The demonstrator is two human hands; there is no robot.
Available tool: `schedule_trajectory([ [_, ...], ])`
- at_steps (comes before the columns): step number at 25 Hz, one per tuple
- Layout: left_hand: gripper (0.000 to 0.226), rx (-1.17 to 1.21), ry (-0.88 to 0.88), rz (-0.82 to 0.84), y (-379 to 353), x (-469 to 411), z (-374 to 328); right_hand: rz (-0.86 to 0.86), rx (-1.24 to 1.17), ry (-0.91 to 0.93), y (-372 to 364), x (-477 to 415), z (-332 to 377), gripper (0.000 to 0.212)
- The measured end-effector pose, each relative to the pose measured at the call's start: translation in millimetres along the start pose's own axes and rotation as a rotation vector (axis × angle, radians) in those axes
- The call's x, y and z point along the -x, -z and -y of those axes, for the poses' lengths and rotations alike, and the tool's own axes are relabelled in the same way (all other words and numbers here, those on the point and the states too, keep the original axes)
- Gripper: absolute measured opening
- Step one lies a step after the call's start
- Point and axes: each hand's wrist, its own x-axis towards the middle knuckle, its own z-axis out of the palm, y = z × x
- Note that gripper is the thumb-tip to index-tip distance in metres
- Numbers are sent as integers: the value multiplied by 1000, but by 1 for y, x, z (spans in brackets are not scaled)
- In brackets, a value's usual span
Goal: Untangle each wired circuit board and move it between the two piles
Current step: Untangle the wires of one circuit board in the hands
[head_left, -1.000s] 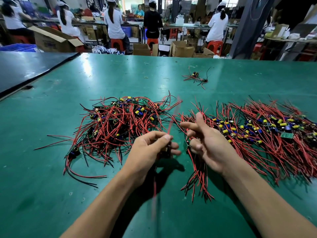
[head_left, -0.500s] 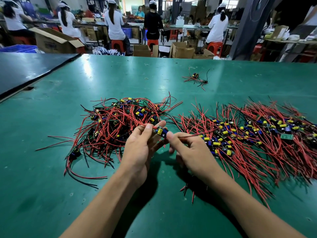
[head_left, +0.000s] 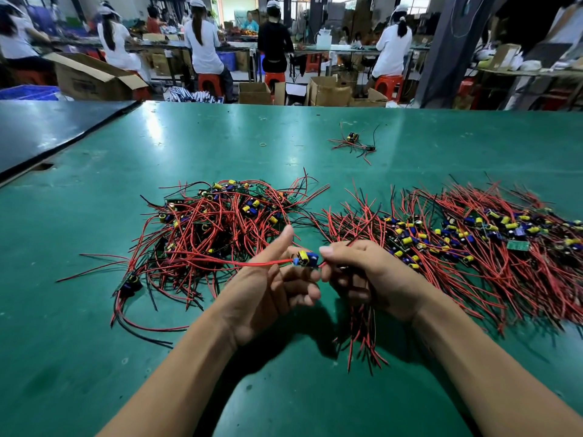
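Two heaps of small circuit boards with red and black wires lie on the green table [head_left: 94,357]: a tangled left pile [head_left: 220,228] and a straighter right pile [head_left: 473,244]. Between them, above the table, a single board [head_left: 305,258] with blue and yellow parts is held by both hands. My left hand [head_left: 268,288] holds it from below with curled fingers, thumb raised. My right hand [head_left: 369,275] pinches its right end. A red wire runs from the board left into the left pile. More wires hang below my right hand.
A small stray bundle of boards and wires [head_left: 355,143] lies farther back on the table. A dark table [head_left: 47,130] adjoins at the left. Beyond the far edge are cardboard boxes [head_left: 328,89], red stools and several people working with their backs turned.
Both hands moved from the near table edge up between the piles. The board is now held up between both hands, and its red wire is stretched out leftward.
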Motion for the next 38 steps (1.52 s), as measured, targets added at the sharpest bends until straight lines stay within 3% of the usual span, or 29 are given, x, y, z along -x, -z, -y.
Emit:
schedule_trajectory([
  [3, 12, -60, -33, 44, -1, 1, 5, -104, 43, 40, 2, -3, -3, 30],
  [9, 27, -120, -101, -10, 1, -2, 10, -243, -51, 86, 4, -9, -7, 28],
  [15, 8, -227, -20, -36, -5, -2, 15, -207, 28, 48, -8, -9, -10, 32],
  [21, 11, -255, -138, -99, -5, -3, 19, -57, 109, 18, -13, -5, -11, 38],
  [25, 16, -366, -183, -118, -6, -3, 20, -97, 250, 52, -6, -8, -14, 43],
  [30, 10, -375, -127, -88, -8, 1, 16, -351, 578, 242, 12, -14, -17, 37],
  [32, 7, -383, -115, -72, -8, 2, 15, -438, 603, 296, 17, -14, -16, 35],
  [35, 7, -395, -97, -38, -9, 4, 13, -503, 378, 228, 17, -14, -17, 43],
  [38, 5, -445, -101, -21, -8, 5, 14, -436, -200, -18, 13, -15, -11, 59],
])
